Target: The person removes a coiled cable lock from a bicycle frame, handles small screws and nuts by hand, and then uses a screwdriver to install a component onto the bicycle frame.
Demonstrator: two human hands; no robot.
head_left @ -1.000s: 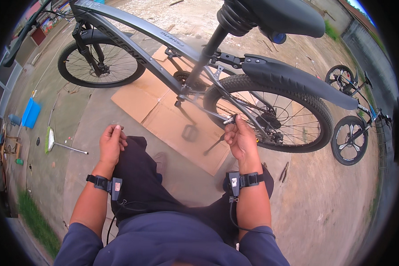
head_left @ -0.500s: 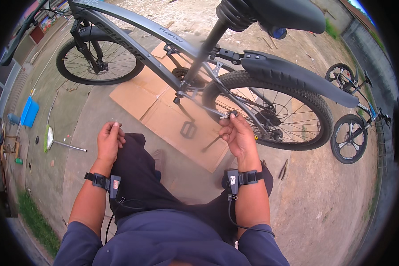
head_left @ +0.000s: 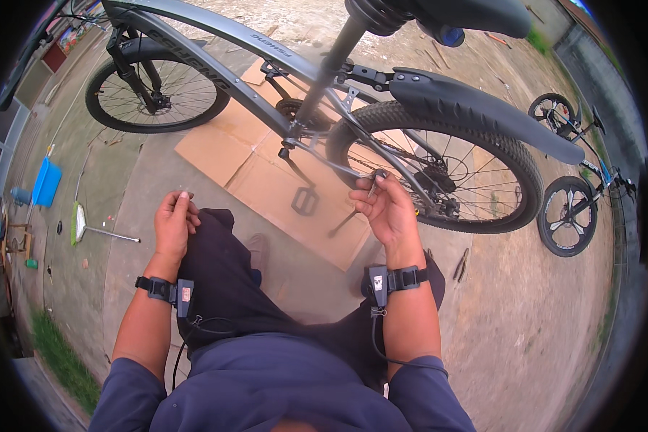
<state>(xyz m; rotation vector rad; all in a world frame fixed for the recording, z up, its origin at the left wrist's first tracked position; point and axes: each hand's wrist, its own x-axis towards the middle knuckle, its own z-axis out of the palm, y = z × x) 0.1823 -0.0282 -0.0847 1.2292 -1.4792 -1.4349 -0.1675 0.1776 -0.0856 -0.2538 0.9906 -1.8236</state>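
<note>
My right hand (head_left: 389, 209) is raised in front of the bicycle's rear wheel. Thumb and fingers pinch a small metal part (head_left: 374, 186) with a dark round end; its exact kind is too small to tell. Over my left knee, my left hand (head_left: 174, 222) is closed, thumb pressed on the curled fingers. Whether anything is inside it is hidden. The grey bicycle (head_left: 259, 101) stands upright across the far side, front wheel to the left. Below the right hand, a dark rod with a wider foot (head_left: 341, 225), like a kickstand, reaches down to the cardboard.
Flattened cardboard (head_left: 266, 191) lies beneath the bicycle. Pliers (head_left: 461, 264) rest on the ground right of my right knee. A smaller bicycle (head_left: 569, 216) is at the far right. To the left are a blue dustpan (head_left: 47, 181) and a green-and-white broom (head_left: 80, 222).
My right hand has risen slightly and turned, so the small part in its fingers now stands more upright. The left hand has barely moved. The whole view has shifted a little.
</note>
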